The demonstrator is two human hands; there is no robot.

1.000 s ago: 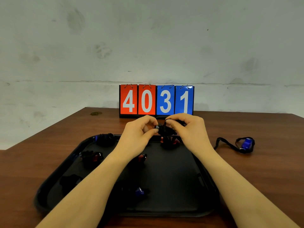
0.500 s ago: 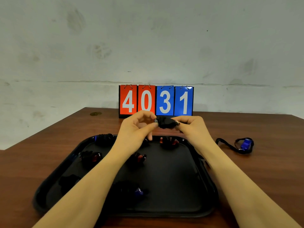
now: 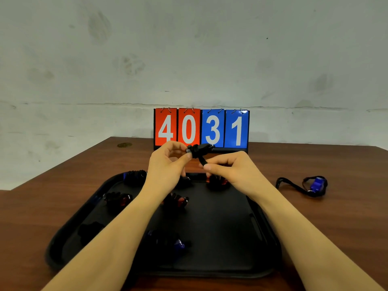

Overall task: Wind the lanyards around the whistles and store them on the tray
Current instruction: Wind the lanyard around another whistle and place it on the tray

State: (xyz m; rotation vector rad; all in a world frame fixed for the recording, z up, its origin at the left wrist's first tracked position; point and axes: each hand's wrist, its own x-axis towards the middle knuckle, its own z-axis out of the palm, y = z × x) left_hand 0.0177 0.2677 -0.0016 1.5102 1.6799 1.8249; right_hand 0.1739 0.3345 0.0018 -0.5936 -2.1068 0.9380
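Head view. Both forearms cover much of the black rectangular plastic tray [image 3: 262,244], hiding part of what lies in it. Several wound whistle bundles show there as dark shapes: a red-tinted wound bundle [image 3: 117,199] at the left, another red-tinted bundle [image 3: 176,201] beside the left wrist, a third red-tinted bundle [image 3: 217,182] under the right hand, a blue-tinted bundle [image 3: 168,241] near the front, a dark bundle at the far-left corner [image 3: 135,175], and an indistinct black shape [image 3: 90,229] that cannot be identified with certainty. Detail of the windings is too dark to read.

The left hand [image 3: 165,164] pinches the black whistle wrapped in black lanyard cord [image 3: 198,150] at its left end between thumb and forefinger; the remaining fingers are curled. The whistle is held in the air above the tray's far edge, in front of the red and blue flip scoreboard reading 4031 [image 3: 201,128]. The right hand [image 3: 233,170] pinches the free tail of the cord just below the whistle, fingers curled round it.

Compared with half a second ago, the right hand has dropped from level with the whistle to below it, drawing a short length of cord downward.

A blue whistle with loose black lanyard [image 3: 315,184] lies unwound on the brown wooden table [image 3: 336,217], right of the tray and apart from it.
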